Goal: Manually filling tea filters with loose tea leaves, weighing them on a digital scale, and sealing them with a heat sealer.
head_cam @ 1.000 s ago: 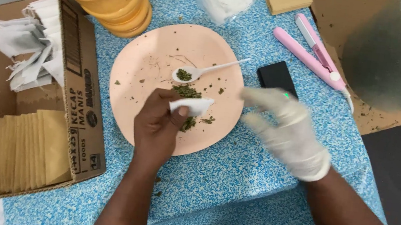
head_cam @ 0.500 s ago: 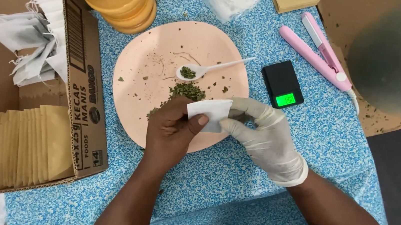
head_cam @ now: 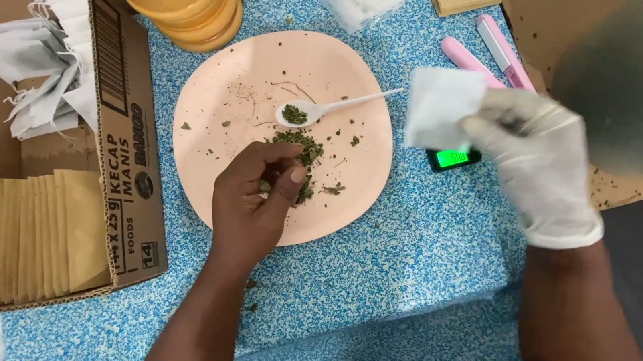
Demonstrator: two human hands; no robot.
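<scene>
Pouch (head_cam: 441, 105), white, flat, square, in gloved right hand (head_cam: 537, 166).

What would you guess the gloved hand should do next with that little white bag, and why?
Probably lower the small white bag onto the scale. The gloved right hand holds it just above the lit green display, while the bare left hand pinches dried green leaves on the pink plate.
</scene>
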